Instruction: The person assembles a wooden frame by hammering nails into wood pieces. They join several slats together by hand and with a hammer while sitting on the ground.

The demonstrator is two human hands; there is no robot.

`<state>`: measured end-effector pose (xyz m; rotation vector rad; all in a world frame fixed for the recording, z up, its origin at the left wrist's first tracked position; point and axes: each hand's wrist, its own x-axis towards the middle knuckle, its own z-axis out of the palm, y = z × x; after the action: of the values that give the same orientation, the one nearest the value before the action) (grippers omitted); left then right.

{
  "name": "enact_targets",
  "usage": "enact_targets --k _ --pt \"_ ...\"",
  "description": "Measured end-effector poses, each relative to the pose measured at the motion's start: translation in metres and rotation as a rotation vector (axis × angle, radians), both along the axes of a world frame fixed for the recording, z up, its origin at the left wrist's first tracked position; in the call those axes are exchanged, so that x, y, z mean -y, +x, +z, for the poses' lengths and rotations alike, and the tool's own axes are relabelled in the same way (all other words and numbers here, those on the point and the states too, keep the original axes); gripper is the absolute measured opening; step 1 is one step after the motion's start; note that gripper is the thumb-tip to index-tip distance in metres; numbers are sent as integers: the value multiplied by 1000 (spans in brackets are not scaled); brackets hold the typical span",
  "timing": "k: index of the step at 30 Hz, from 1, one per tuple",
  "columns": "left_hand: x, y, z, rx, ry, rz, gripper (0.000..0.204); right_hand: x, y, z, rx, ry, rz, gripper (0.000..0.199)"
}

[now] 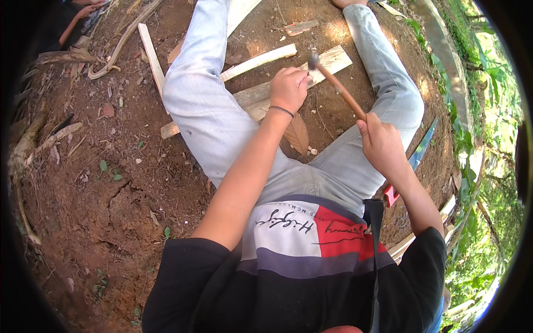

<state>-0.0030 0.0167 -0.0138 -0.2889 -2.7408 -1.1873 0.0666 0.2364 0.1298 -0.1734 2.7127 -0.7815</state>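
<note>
The right hand (383, 141) has its fingers wrapped round the lower part of the handle of a hammer (343, 94), whose smooth reddish-brown shaft slants up to a dark, rounded head above a pale board (336, 62), near that board's squared, sunlit end. The left hand (288, 89) is just beside the hammer's head, fingers drawn narrowly together; whether they pinch something is too small to tell. The board lies on the brown ground (127, 166) between the person's legs, a dry leaf (297, 135) by its near edge and a lighter wood strip (261, 59) beyond its far edge.
</note>
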Motion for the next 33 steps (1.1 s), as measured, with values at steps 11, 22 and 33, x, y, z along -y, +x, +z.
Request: enact_targets --k 11,22,33 --pt "56 -9 26 347 -293 -151 44 -8 -4 2 3 -54 -2 23" --pt "47 -2 20 469 -270 -89 37 1 3 -10 33 -22 1 22" --pt "44 -4 23 484 -276 -68 35 7 6 -5 -25 2 8 19"
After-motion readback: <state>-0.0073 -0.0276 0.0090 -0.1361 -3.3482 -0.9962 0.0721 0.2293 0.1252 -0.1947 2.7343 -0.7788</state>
